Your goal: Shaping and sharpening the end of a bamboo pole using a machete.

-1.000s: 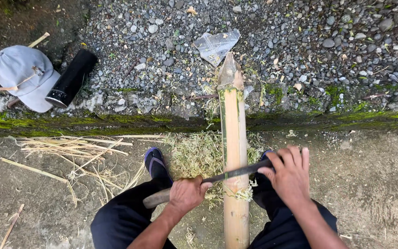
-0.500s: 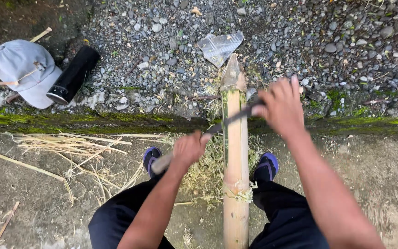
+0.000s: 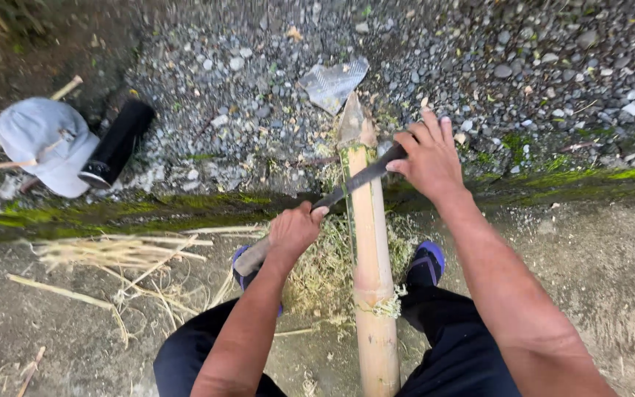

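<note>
A thick bamboo pole (image 3: 371, 257) runs from between my legs out to a cut, pointed tip near the gravel. A long dark blade (image 3: 358, 179) lies across the pole near that far end. My left hand (image 3: 292, 231) grips the blade's wooden handle, left of the pole. My right hand (image 3: 426, 156) holds the blade's far end, right of the pole, with fingers spread over it. Pale green shavings (image 3: 325, 268) lie heaped under the pole between my feet.
A grey cap (image 3: 42, 143) and a black bottle (image 3: 117, 142) lie at the left on the gravel. A crumpled clear plastic scrap (image 3: 334, 82) sits beyond the pole tip. Split bamboo strips (image 3: 112, 254) are scattered at the left. A mossy kerb edge (image 3: 148, 209) crosses the view.
Both hands have pushed the blade along the pole away from me, from near my knees up to the far end by the tip. My arms are now stretched out.
</note>
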